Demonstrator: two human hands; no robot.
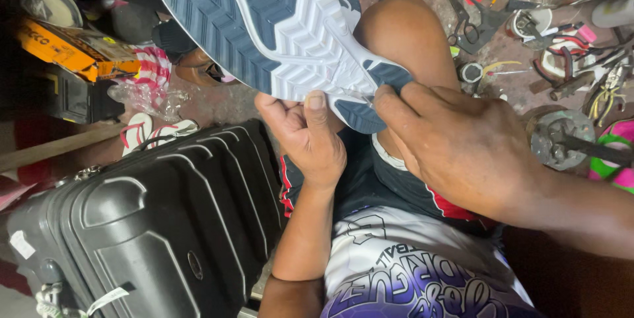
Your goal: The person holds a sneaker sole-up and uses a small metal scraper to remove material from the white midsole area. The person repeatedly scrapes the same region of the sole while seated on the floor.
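Observation:
A sports shoe (264, 21) is held sole-up over my lap; its sole is blue-grey with white bands. My left hand (304, 136) grips the sole's near edge, thumb pressed on the white rubber. My right hand (456, 146) pinches the same end of the sole from the right, fingertips at the dark blue heel patch. The shoe's end rests against my bare knee (403, 27). The upper of the shoe is hidden below the sole.
A black hard-shell suitcase (158, 225) lies at my left. Scissors (472, 24), pliers, tape rolls and other tools are scattered on the ground at the upper right. Sandals (142, 130), a yellow box (72, 47) and plastic wrap lie at the left.

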